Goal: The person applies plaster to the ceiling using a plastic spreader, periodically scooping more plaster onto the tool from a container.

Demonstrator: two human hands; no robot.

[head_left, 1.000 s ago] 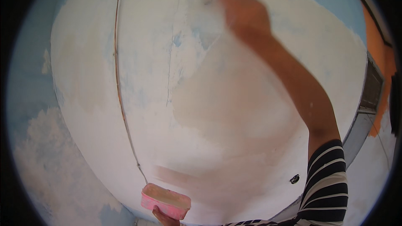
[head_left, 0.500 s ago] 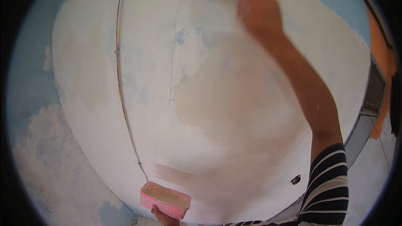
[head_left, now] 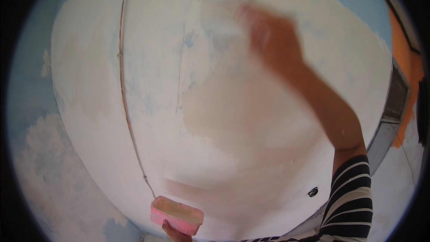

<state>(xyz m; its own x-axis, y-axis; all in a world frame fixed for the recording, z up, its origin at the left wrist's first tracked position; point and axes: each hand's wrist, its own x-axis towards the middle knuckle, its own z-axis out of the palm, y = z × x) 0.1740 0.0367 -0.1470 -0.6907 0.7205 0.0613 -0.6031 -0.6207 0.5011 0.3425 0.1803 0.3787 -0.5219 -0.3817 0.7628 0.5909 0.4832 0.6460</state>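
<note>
My left hand (head_left: 176, 232) grips a pink plastic tub (head_left: 175, 220) from below and in front, near the lower edge. The tub is rectangular, smeared on the outside, and holds a pale, creamy paste (head_left: 181, 209). High in front of the wall (head_left: 156, 121), my right hand (head_left: 275, 42) is raised and blurred by motion. Its fingers look closed round something pinkish (head_left: 244, 11) that is too smeared to name. Below and left of this hand, a beige, damp-looking patch (head_left: 219, 98) spreads over the whitish wall.
A thin cable or conduit (head_left: 122, 62) runs down the wall to behind the tub. A dark round fitting (head_left: 313, 192) sits low at the right. Blue paint (head_left: 31, 85) shows on the left wall, orange paint (head_left: 398, 31) at the right edge, beside a dark-paned frame (head_left: 396, 94).
My right hand has come down a little along the wall, its elbow bending more. The tub stays almost in place in my left hand. The view has shifted slightly.
</note>
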